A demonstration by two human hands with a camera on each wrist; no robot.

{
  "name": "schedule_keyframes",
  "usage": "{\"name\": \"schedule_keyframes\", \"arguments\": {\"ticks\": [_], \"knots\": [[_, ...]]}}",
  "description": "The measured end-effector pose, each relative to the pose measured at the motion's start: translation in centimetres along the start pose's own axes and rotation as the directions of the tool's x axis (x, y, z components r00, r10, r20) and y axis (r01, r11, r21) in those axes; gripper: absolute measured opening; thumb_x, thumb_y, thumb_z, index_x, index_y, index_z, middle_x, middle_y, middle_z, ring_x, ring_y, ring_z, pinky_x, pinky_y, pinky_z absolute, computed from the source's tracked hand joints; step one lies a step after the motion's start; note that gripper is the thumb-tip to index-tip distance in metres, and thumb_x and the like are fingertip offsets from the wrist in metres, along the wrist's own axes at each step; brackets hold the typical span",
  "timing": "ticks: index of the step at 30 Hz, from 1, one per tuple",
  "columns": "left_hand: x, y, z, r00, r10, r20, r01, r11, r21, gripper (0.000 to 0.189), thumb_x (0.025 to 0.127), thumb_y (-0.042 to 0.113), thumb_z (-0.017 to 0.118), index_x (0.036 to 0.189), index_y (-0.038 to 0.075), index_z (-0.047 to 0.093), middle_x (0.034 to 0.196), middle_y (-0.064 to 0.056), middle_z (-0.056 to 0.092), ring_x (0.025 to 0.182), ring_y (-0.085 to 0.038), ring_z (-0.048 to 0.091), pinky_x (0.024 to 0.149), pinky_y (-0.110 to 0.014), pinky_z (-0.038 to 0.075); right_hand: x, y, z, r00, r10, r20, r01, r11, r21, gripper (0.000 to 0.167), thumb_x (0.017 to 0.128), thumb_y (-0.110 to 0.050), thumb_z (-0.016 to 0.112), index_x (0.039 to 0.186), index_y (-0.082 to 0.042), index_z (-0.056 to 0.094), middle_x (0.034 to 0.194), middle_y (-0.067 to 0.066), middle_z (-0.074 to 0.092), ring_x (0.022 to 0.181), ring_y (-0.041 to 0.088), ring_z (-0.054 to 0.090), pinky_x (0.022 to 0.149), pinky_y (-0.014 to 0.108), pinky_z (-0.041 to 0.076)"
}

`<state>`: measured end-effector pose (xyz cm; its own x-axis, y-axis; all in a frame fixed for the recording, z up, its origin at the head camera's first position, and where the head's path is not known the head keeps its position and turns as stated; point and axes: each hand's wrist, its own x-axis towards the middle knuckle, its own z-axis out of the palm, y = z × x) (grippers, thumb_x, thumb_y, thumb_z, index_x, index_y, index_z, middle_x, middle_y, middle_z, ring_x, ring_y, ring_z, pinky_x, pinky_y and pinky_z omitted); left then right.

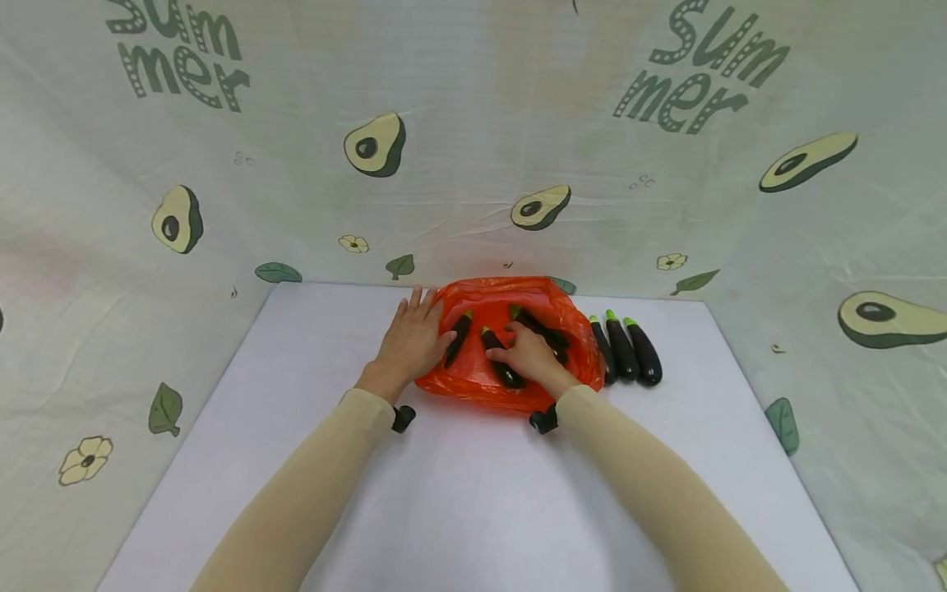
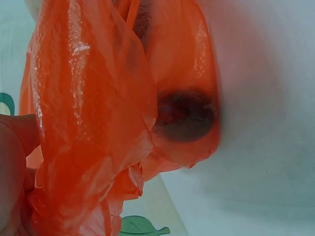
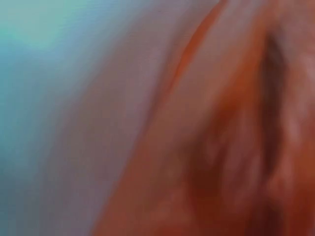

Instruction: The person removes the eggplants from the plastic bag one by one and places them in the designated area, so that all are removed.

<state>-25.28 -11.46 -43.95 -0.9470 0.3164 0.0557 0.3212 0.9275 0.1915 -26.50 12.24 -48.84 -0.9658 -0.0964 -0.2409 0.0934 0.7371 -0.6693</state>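
Note:
An orange-red plastic bag (image 1: pixel 484 399) lies spread at the table's back, its mouth toward the head camera. Several dark eggplants lie in it: one eggplant (image 1: pixel 459 337) at the left, one eggplant (image 1: pixel 509 376) in the middle, and others at the right, partly covered. My left hand (image 1: pixel 410 337) rests on the bag's left rim, fingers extended, thumb toward the left eggplant. Into the bag reaches my right hand (image 1: pixel 534 353), thumb across the middle eggplant and index finger apart from it. The left wrist view shows the bag's crumpled plastic (image 2: pixel 93 113); the right wrist view is blurred.
Right of the bag, three eggplants (image 1: pixel 625 349) lie side by side on the white table (image 1: pixel 459 501), stems toward the back. A printed cloth (image 1: pixel 444 74) with avocados and leaves hangs behind and along both sides.

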Motion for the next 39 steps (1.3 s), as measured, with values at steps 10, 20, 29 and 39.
{"name": "schedule_keyframes", "arguments": {"ticks": [10, 20, 29, 39], "knots": [[0.0, 0.0, 0.1, 1.000, -0.018, 0.016, 0.018, 1.000, -0.010, 0.077, 0.108, 0.045, 0.056, 0.167, 0.006, 0.027, 0.177, -0.014, 0.017, 0.165, -0.036, 0.004, 0.134, -0.054, 0.009, 0.5, 0.1, 0.3, 1.000, 0.015, -0.001, -0.015, 0.999, 0.032, 0.076, 0.095, -0.034, 0.079, 0.158, -0.011, 0.044, 0.143, 0.016, 0.063, 0.125, 0.036, 0.059, 0.114, 0.056, 0.049], [-0.1, -0.1, 0.4, 1.000, -0.029, -0.003, 0.029, 0.999, -0.024, 0.076, 0.108, 0.045, 0.057, 0.166, 0.005, 0.029, 0.176, -0.015, 0.022, 0.165, -0.037, 0.006, 0.133, -0.054, 0.009, -2.0, 0.6, -1.4, 0.992, -0.116, -0.043, 0.121, 0.981, 0.153, 0.077, 0.098, -0.023, 0.076, 0.162, -0.016, 0.034, 0.137, 0.018, 0.063, 0.122, 0.036, 0.064, 0.102, 0.055, 0.058], [-0.2, 0.0, 0.3, 1.000, -0.021, 0.003, 0.021, 0.999, -0.032, 0.076, 0.108, 0.045, 0.056, 0.167, 0.006, 0.028, 0.176, -0.014, 0.020, 0.165, -0.036, 0.005, 0.133, -0.054, 0.009, -3.5, 2.4, -2.9, 0.982, -0.160, -0.099, 0.180, 0.953, 0.242, 0.077, 0.100, -0.022, 0.075, 0.163, -0.023, 0.030, 0.148, 0.020, 0.056, 0.133, 0.039, 0.061, 0.110, 0.056, 0.052], [-0.1, 0.0, 0.2, 1.000, -0.011, 0.001, 0.011, 0.999, -0.037, 0.076, 0.108, 0.044, 0.057, 0.167, 0.006, 0.027, 0.177, -0.014, 0.018, 0.165, -0.037, 0.004, 0.133, -0.054, 0.008, -4.6, 3.0, -4.3, 0.976, -0.140, -0.166, 0.183, 0.942, 0.281, 0.077, 0.101, -0.024, 0.074, 0.163, -0.031, 0.030, 0.146, 0.020, 0.058, 0.128, 0.039, 0.064, 0.108, 0.055, 0.054]]}}
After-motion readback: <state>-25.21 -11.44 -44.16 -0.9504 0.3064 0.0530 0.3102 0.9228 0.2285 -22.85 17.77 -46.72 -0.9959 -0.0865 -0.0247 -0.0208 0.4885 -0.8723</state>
